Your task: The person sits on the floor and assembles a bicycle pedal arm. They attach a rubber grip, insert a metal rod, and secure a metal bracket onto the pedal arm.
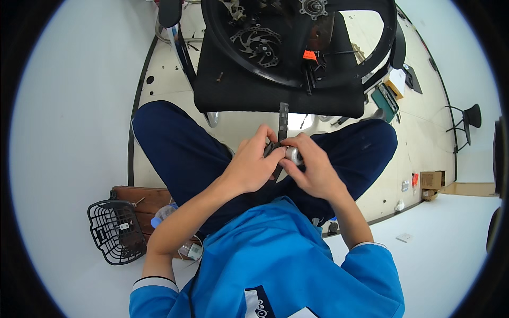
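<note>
Your two hands meet above your lap, between your knees: the left hand [256, 159] has its thumb and fingers closed on one dark strip [283, 119], while the right hand [313, 167] curls its thumb and fingers round one silver round part [294, 155] just beside that strip. You have the strip pointing away from you, its far end overlapping the near edge of the black chair seat [265, 100] in this view; whether smaller pieces sit between your fingertips is hidden. On that seat you have one black wheel [229, 51], overhanging the far part, one brake disc [260, 47] toward the left edge, one bolt [220, 77] near the near left corner, one orange tag [309, 55] right of the middle, and several dark rods [311, 77] by the near edge, too bunched to count. On the pale tiled floor [408, 132] beyond the seat's right edge are one green case [385, 102] and one yellow-and-white box [395, 82]; farther right, one black chair [467, 122] stands near the white wall [472, 58], with a cardboard box [432, 179] nearer you. To your left, one black basket [114, 230] sits beside a brown wooden surface [135, 195], with a blue-capped bottle [165, 213] at its right.
</note>
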Available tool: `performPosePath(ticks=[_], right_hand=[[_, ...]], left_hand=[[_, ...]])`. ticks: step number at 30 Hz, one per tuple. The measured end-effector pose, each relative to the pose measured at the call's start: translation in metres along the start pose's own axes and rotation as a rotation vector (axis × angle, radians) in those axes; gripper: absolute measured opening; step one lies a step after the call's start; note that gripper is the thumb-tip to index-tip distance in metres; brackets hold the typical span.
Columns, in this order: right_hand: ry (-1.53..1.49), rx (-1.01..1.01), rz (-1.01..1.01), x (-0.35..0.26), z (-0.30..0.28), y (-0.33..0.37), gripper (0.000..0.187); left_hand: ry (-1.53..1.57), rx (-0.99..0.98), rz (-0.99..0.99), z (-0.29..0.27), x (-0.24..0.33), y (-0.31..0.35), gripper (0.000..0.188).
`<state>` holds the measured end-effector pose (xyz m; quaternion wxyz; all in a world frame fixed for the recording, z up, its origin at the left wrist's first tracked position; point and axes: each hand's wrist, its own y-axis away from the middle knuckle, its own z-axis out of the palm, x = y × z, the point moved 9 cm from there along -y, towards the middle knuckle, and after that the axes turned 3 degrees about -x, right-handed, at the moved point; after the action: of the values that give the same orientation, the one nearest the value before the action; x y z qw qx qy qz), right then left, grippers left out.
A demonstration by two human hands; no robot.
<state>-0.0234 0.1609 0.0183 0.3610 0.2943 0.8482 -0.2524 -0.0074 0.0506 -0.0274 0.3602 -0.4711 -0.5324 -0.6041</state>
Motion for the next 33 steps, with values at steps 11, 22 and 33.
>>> performPosePath(ticks=[11,22,33], right_hand=[[0.129,-0.09,-0.047,-0.012,0.032,-0.003,0.037],[0.064,-0.063,0.066,0.002,0.05,0.0,0.031],[-0.075,-0.255,0.048,-0.007,0.038,-0.007,0.026]], left_hand=[[-0.035,0.043,0.141,-0.01,-0.017,0.016,0.033],[-0.11,0.172,0.218,-0.015,-0.023,0.027,0.033],[0.472,0.038,0.042,-0.024,-0.081,0.018,0.04]])
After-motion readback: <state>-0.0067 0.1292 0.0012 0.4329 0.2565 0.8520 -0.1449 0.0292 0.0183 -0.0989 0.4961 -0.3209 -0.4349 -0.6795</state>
